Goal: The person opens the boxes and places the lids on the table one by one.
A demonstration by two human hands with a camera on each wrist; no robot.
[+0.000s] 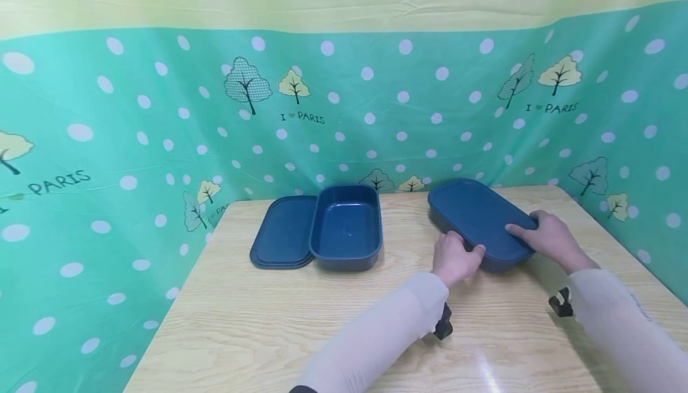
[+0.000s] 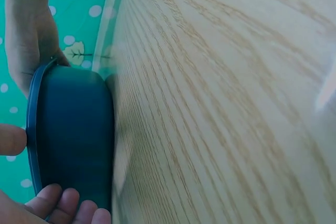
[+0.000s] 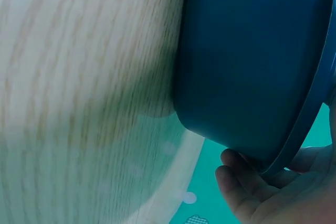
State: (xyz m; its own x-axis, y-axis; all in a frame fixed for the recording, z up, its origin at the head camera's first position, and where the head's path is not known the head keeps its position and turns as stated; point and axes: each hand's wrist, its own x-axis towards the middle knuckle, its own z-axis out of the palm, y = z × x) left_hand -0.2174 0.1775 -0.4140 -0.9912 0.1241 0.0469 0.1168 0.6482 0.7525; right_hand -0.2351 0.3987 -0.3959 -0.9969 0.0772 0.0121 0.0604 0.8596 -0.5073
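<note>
A dark blue rectangular food container [image 1: 484, 217] with its lid on stands at the right of the table, turned at an angle. My left hand [image 1: 455, 260] grips its near left side. In the left wrist view, the fingertips [image 2: 67, 203] press the container's wall while the thumb touches the lid's edge. On the opposite side my right hand [image 1: 553, 242] holds the near right corner, its thumb lying over the lid. The right wrist view has the right fingers [image 3: 239, 182] curled under the rim of the container [image 3: 252, 66].
Left of centre, an open blue container [image 1: 346, 232] stands at the back of the wooden table [image 1: 269, 327]. Beside it lies a blue lid [image 1: 285, 232], their edges touching or overlapping. A green dotted cloth [image 1: 376, 124] hangs behind and at both sides.
</note>
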